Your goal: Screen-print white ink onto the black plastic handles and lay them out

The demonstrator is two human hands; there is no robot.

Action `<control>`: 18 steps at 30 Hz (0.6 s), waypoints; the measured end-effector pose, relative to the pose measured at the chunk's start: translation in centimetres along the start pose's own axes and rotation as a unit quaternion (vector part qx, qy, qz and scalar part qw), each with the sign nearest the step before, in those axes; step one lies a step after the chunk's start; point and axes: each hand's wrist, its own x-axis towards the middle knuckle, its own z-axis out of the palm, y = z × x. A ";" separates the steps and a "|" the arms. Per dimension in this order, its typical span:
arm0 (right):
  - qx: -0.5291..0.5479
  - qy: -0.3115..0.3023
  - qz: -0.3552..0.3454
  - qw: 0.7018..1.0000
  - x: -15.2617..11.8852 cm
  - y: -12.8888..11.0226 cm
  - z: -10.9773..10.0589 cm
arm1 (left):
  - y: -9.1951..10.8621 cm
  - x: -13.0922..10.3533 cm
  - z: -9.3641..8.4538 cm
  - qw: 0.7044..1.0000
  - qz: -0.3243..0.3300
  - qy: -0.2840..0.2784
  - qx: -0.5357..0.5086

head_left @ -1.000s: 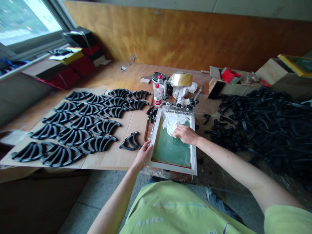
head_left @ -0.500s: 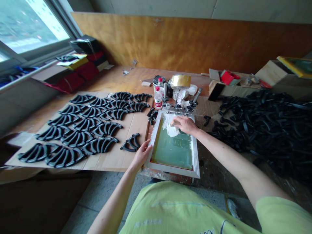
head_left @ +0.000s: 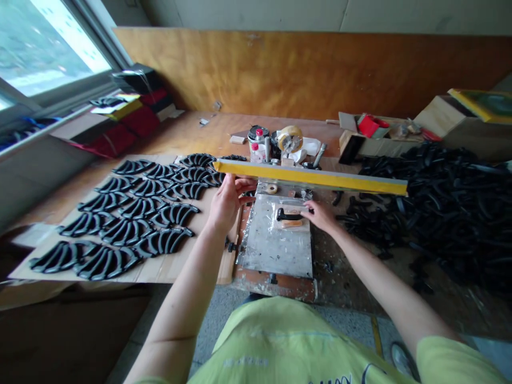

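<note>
The screen-printing frame (head_left: 312, 177) is tipped up, its yellow-taped edge toward me. My left hand (head_left: 229, 202) holds the frame's left end, fingers curled under the edge. Below it lies a flat grey metal base plate (head_left: 276, 250). On the plate, a small black curved handle (head_left: 289, 215) sits in a tan holder (head_left: 293, 224). My right hand (head_left: 320, 214) is closed at the handle's right end, with thumb and fingertips on it. The mesh and the scraper are hidden behind the raised edge.
Rows of black handles (head_left: 126, 228) lie on cardboard (head_left: 160, 266) at left. A heap of black handles (head_left: 448, 213) covers the right side. Behind the frame stand bottles (head_left: 256, 152) and a tape roll (head_left: 290, 140). An open box (head_left: 368, 144) is at back right.
The frame has swung up from the plate, uncovering the black handle. My right hand has left the scraper and moved to the handle. My left hand has risen with the frame.
</note>
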 end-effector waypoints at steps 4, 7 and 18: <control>-0.033 -0.004 -0.044 0.998 -1.7 -3.8 3.7 | -4.3 -1.7 0.8 0.995 -0.089 0.047 -0.008; -0.053 0.010 -0.094 0.994 -3.4 -8.0 4.3 | -9.9 -5.3 0.4 0.955 -0.296 -0.002 0.025; -0.159 -0.060 0.310 0.936 -1.8 7.1 -2.0 | -14.3 -10.0 -19.4 0.854 -0.319 0.320 0.258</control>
